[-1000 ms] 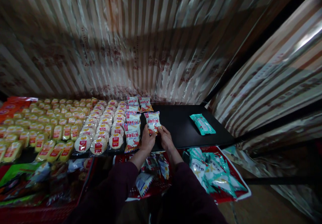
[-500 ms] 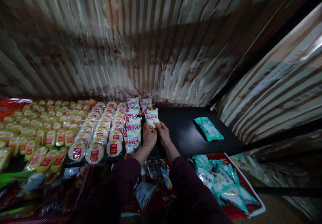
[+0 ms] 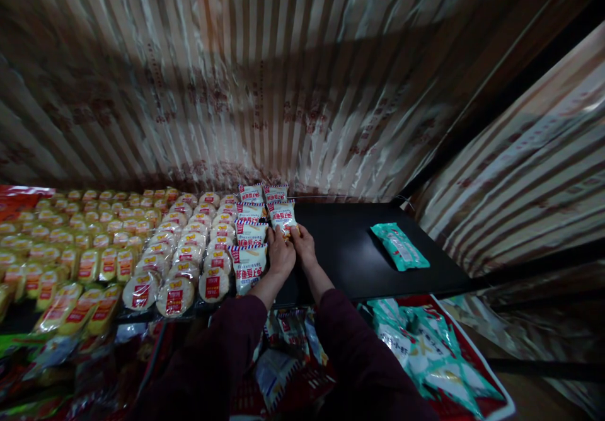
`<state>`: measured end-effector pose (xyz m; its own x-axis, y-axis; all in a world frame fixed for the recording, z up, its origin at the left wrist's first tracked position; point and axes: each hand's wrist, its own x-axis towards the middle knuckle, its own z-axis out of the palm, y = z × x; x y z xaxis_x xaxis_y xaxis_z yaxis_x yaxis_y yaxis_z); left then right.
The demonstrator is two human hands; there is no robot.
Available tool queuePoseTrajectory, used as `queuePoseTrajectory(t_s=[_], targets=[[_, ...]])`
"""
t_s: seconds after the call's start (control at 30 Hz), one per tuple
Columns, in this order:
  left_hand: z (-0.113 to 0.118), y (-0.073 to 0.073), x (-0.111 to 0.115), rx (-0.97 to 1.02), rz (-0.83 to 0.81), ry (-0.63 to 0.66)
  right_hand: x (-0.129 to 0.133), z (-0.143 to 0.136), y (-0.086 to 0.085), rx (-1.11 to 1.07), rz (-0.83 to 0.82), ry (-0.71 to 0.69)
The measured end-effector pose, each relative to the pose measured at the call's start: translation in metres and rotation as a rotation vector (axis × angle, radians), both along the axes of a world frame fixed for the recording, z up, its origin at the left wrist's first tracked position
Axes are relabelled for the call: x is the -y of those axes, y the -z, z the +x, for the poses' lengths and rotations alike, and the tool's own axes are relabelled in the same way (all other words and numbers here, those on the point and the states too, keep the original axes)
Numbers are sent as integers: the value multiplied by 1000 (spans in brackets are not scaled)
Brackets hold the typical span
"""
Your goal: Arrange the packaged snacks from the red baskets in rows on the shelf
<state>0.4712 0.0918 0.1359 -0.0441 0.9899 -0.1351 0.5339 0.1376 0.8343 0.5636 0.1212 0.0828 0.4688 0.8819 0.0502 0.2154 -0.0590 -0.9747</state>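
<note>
Both my hands grip the lower edge of a white snack packet [image 3: 282,215] with red lettering. My left hand [image 3: 282,254] has its fingers closed at the packet's lower left, and my right hand [image 3: 304,249] pinches its lower right corner. The packet leans on the black shelf [image 3: 340,244], just in front of a matching packet [image 3: 276,193] at the back. To the left runs a column of like packets, the nearest one [image 3: 250,266] close beside my left hand.
Rows of round wrapped crackers [image 3: 176,293] and yellow wrapped cakes [image 3: 108,263] fill the shelf's left. A teal packet [image 3: 399,246] lies on the right. Below, a red crate [image 3: 477,339] holds teal-and-white bags [image 3: 425,351]. Striped plastic sheeting [image 3: 302,80] hangs behind.
The held packet has moved slightly back and left, closer to the packet behind it. Both hands stay on it. The view has shifted a little.
</note>
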Motion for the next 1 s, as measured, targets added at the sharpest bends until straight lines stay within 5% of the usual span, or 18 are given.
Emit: queuePoseTrajectory(t_s=[0.4, 0.77, 0.9, 1.0], targets=[[2, 1, 1, -8, -5, 40, 5, -3, -23, 703, -263, 28], [3, 3, 10, -3, 90, 85, -6, 0, -19, 558, -187, 4], [1, -20, 19, -45, 158, 140, -19, 10, -26, 316, -206, 23], [-8, -47, 20, -174, 281, 303, -35, 19, -32, 161, -182, -12]])
